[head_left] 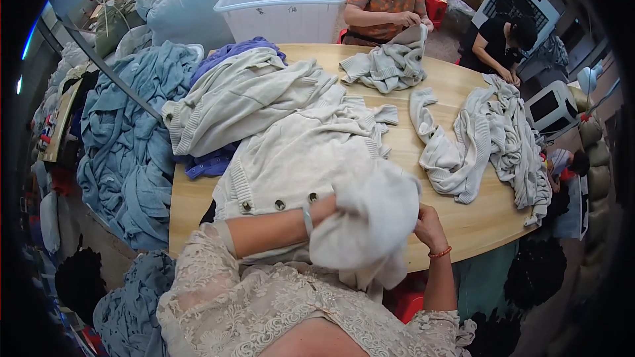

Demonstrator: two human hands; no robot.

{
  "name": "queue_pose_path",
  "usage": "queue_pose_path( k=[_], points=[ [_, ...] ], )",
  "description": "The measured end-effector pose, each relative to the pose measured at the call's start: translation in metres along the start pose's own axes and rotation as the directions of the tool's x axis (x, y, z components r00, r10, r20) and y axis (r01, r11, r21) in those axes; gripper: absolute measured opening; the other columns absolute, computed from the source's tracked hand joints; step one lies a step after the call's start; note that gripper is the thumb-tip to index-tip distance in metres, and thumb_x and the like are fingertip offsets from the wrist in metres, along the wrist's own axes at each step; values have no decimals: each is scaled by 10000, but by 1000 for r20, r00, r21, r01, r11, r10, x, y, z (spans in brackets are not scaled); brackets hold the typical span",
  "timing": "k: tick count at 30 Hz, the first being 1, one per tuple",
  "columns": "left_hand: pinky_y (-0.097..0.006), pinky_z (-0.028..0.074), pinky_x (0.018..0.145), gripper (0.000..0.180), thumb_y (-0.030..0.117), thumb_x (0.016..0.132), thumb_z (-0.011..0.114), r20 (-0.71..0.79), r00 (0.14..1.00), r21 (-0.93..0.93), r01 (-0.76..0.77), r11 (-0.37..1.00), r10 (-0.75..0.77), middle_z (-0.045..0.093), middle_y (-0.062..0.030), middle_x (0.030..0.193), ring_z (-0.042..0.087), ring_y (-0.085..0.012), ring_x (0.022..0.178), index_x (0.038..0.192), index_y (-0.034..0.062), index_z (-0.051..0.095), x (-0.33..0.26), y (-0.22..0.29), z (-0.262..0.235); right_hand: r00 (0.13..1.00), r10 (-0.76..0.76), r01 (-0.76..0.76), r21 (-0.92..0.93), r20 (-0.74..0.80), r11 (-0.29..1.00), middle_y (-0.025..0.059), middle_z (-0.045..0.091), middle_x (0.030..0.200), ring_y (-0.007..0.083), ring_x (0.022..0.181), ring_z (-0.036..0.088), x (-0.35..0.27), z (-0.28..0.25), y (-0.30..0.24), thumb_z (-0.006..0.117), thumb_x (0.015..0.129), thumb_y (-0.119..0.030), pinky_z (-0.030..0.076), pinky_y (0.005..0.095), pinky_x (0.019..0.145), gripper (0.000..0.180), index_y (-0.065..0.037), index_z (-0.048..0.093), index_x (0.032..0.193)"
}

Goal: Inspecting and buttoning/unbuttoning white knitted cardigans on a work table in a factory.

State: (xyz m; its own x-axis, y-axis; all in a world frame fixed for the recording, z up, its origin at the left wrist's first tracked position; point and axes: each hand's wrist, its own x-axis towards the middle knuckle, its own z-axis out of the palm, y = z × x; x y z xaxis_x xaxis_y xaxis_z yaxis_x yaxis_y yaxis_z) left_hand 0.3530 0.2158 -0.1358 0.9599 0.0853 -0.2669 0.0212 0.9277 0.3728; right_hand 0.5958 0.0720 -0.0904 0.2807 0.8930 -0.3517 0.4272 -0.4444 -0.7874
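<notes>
A bunched cream knit garment (370, 215), smeared by motion, hangs in front of me over the table's near edge. My left hand (325, 209) reaches inside its folds, so the fingers are hidden. On the garment's right side my right hand (428, 227) is closed on its edge, fingers curled and partly covered by the cloth. Just beyond lies a cream knit cardigan (297, 152) with dark buttons along its near edge. Another cream knitwear piece (245, 96) is heaped on it, with purple knitwear (210, 164) underneath.
The wooden table (397, 139) bears cream knitwear (463, 152) at right and a grey-beige garment (390, 66) under a seated co-worker's hands. Blue-grey knitwear (126, 139) piles up at left. A white plastic bin (281, 13) stands behind. Another person (493, 46) works at far right.
</notes>
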Motion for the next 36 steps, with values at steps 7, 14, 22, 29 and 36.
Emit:
queue_pose_path(
  k=[7,14,22,29,36],
  points=[
    [-460,348,1033,669,470,902,544,223,526,165,-850,500,821,441,-127,1384,414,-241,1268,1405,66,367,-6,383,63,1000,-20,25,316,-21,948,73,663,863,97,768,625,8,9,-13,580,920,-114,534,241,642,357,68,544,1225],
    [-304,503,889,361,239,936,598,362,668,932,-254,-258,650,630,-62,1151,616,-175,1020,1228,27,586,-63,265,23,995,-83,92,235,-49,968,62,657,943,91,786,610,7,55,16,645,886,-98,520,230,703,430,-6,523,1288],
    [-389,420,932,588,215,664,807,11,727,861,342,-376,686,530,-137,1200,493,-328,1125,1199,111,586,-197,30,-57,838,-531,441,-416,-127,795,155,497,1255,343,1121,506,43,117,7,673,752,-35,422,403,957,634,-92,461,1347],
    [-384,484,837,483,99,727,708,100,662,809,380,-448,743,571,-130,1099,555,-313,1024,1194,112,586,-205,16,-86,892,-451,373,-593,18,713,99,528,1151,328,970,581,95,105,4,616,754,-35,491,420,817,629,-216,460,1336],
    [-380,505,796,299,-23,753,602,315,390,800,381,-463,865,627,-146,962,612,-329,908,1034,70,644,-208,82,-77,847,-489,207,-718,-208,664,104,571,979,336,841,619,139,57,-41,590,769,-65,511,426,728,285,-210,651,1007]
  ],
)
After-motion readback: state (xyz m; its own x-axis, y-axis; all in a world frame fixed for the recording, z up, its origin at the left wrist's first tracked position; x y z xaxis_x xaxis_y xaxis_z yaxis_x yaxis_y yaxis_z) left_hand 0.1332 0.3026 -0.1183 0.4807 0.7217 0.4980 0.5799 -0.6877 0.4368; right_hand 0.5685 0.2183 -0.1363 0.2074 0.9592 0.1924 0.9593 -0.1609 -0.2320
